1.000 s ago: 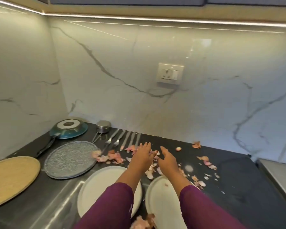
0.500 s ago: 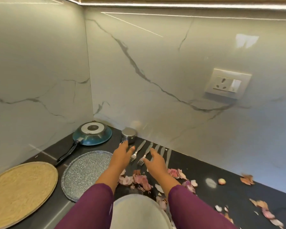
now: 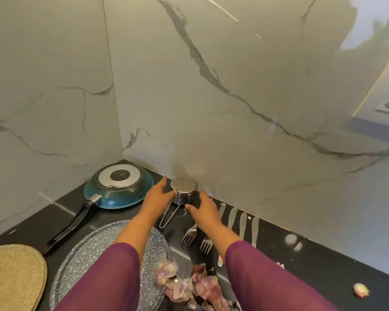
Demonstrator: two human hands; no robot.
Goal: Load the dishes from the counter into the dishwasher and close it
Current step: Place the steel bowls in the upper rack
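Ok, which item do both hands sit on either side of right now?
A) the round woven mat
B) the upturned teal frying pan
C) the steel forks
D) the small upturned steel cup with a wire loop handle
D: the left hand and the right hand flank the small upturned steel cup with a wire loop handle, which stands close to the marble wall.

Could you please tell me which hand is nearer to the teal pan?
Left. The left hand lies just right of the pan, between it and the steel cup; the right hand is on the cup's far side, farther from the pan.
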